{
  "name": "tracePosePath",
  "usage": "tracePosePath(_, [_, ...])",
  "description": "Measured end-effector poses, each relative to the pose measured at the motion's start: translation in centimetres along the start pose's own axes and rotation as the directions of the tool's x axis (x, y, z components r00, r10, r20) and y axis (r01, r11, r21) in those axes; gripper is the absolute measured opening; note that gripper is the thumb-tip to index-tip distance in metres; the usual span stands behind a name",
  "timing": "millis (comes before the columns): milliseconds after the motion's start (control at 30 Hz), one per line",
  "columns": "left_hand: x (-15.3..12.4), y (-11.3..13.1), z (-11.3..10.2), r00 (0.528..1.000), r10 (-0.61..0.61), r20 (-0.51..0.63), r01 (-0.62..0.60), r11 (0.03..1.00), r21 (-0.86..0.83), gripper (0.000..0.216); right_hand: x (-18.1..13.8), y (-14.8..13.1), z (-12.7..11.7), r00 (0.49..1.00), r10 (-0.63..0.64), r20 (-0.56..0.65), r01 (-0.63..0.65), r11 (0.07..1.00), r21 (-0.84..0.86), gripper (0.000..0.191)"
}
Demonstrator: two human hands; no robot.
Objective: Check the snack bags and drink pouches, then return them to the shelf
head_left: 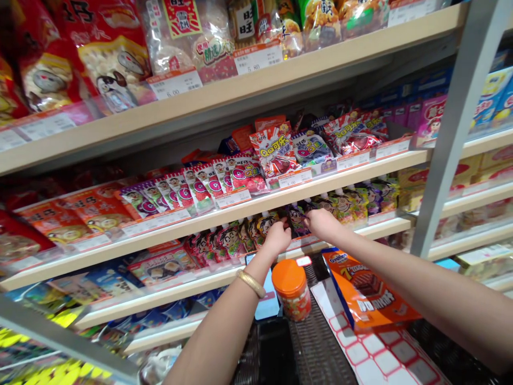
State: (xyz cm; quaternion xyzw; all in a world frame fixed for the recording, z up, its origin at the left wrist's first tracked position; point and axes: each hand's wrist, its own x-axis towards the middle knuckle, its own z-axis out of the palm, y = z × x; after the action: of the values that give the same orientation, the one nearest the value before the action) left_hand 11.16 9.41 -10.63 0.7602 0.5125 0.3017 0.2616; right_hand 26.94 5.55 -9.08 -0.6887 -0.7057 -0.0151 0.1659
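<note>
On the lower shelf a purple spouted pouch (297,218) with a cartoon face stands between my hands. My right hand (324,223) is closed, its fingertips at the pouch's right edge. To its left, my left hand (278,236) has bent, closed fingers in front of a yellow-and-black pouch (265,222); what they hold, if anything, is hidden. A gold bangle (250,283) circles my left wrist. Several similar pouches (230,240) line the shelf on both sides.
Below my arms, a dark woven basket (316,347) carries an orange-lidded jar (292,289), an orange snack bag (368,294) and a red-and-white package (372,355). A phone (266,299) lies by the jar. Shelf edges (224,211) and a grey post (449,123) border the space.
</note>
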Motion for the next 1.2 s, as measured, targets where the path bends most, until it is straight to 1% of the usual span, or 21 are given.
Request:
tracePosePath(100, [-0.3,-0.3,-0.3,1.000,-0.021,-0.009,0.021,1.000,-0.002,0.037,-1.2,-0.1,0.2,0.998,-0.066,-0.006,0.066,0.998,-0.014,0.036])
tracePosePath(233, [-1.0,0.1,-0.9,0.998,-0.006,-0.055,0.003,0.999,-0.051,0.019,-3.5,-0.6,-0.4,0.982,-0.185,-0.023,0.184,0.982,-0.043,0.032])
tracePosePath(333, [-2.3,0.8,-1.6,0.995,0.045,-0.093,-0.055,0.993,-0.108,0.024,-5.1,-0.6,-1.2,0.953,-0.293,-0.079,0.283,0.952,-0.117,0.038])
tracePosePath(400, [-3.6,1.2,-2.3,0.983,0.112,-0.147,-0.137,0.976,-0.172,0.030,-6.1,-0.5,-1.7,0.910,-0.373,-0.181,0.346,0.924,-0.163,0.040])
tracePosePath(433, [-4.4,1.3,-2.6,0.974,0.141,-0.177,-0.178,0.960,-0.216,0.032,-6.6,-0.5,-2.0,0.878,-0.407,-0.251,0.375,0.912,-0.165,0.039])
tracePosePath(500, [-6.1,1.5,-3.4,0.962,0.162,-0.221,-0.231,0.915,-0.331,0.035,-7.6,-0.8,-2.6,0.803,-0.442,-0.399,0.436,0.893,-0.111,0.034])
tracePosePath(567, [-7.8,1.7,-4.1,0.965,0.148,-0.216,-0.234,0.859,-0.455,0.042,-8.6,-1.6,-3.5,0.734,-0.430,-0.526,0.505,0.863,-0.002,0.033])
tracePosePath(600, [-8.7,1.8,-4.3,0.969,0.143,-0.200,-0.228,0.828,-0.513,0.047,-9.1,-2.3,-4.1,0.711,-0.407,-0.574,0.537,0.841,0.068,0.033])
tracePosePath(667, [-10.4,2.2,-4.6,0.978,0.139,-0.155,-0.206,0.755,-0.623,0.056,-10.0,-3.8,-5.1,0.694,-0.334,-0.637,0.582,0.782,0.224,0.034])
tracePosePath(733, [-11.8,2.5,-4.6,0.988,0.121,-0.096,-0.153,0.686,-0.712,0.062,-10.7,-5.4,-5.6,0.713,-0.229,-0.662,0.578,0.727,0.371,0.034])
tracePosePath(800, [-12.8,2.7,-4.2,0.994,0.077,-0.076,-0.108,0.645,-0.757,0.062,-11.1,-6.7,-5.2,0.766,-0.097,-0.636,0.517,0.680,0.519,0.033])
tracePosePath(833, [-13.2,2.8,-4.0,0.995,0.047,-0.093,-0.102,0.639,-0.763,0.060,-11.2,-7.3,-4.5,0.800,-0.024,-0.600,0.471,0.645,0.602,0.032])
tracePosePath(867, [-13.4,2.8,-3.7,0.992,0.012,-0.124,-0.103,0.637,-0.764,0.057,-11.3,-7.7,-3.6,0.840,0.042,-0.541,0.416,0.591,0.692,0.030])
tracePosePath(900, [-13.5,2.7,-3.4,0.987,-0.028,-0.158,-0.104,0.638,-0.763,0.054,-11.4,-8.0,-2.6,0.879,0.104,-0.466,0.355,0.509,0.784,0.030])
tracePosePath(933, [-13.6,2.6,-3.1,0.980,-0.070,-0.186,-0.099,0.639,-0.763,0.052,-11.4,-8.2,-1.4,0.915,0.124,-0.385,0.300,0.428,0.852,0.035])
tracePosePath(967, [-13.7,2.4,-2.7,0.973,-0.109,-0.204,-0.087,0.642,-0.762,0.050,-11.5,-8.4,-0.3,0.940,0.125,-0.318,0.254,0.368,0.894,0.040])
tracePosePath(1000, [-13.7,2.1,-2.4,0.966,-0.142,-0.216,-0.075,0.646,-0.759,0.048,-11.6,-8.5,0.8,0.954,0.139,-0.267,0.206,0.344,0.916,0.043])
tracePosePath(1067, [-13.7,1.5,-2.0,0.957,-0.178,-0.230,-0.053,0.672,-0.738,0.046,-11.8,-8.6,2.6,0.968,0.137,-0.212,0.152,0.353,0.923,0.045])
tracePosePath(1133, [-13.7,0.9,-1.7,0.956,-0.177,-0.233,-0.046,0.695,-0.718,0.046,-11.9,-8.4,3.8,0.972,0.116,-0.203,0.145,0.384,0.912,0.045])
tracePosePath(1200, [-13.8,0.4,-1.5,0.963,-0.149,-0.224,-0.055,0.707,-0.705,0.045,-11.9,-8.1,4.3,0.973,0.095,-0.209,0.155,0.400,0.903,0.044])
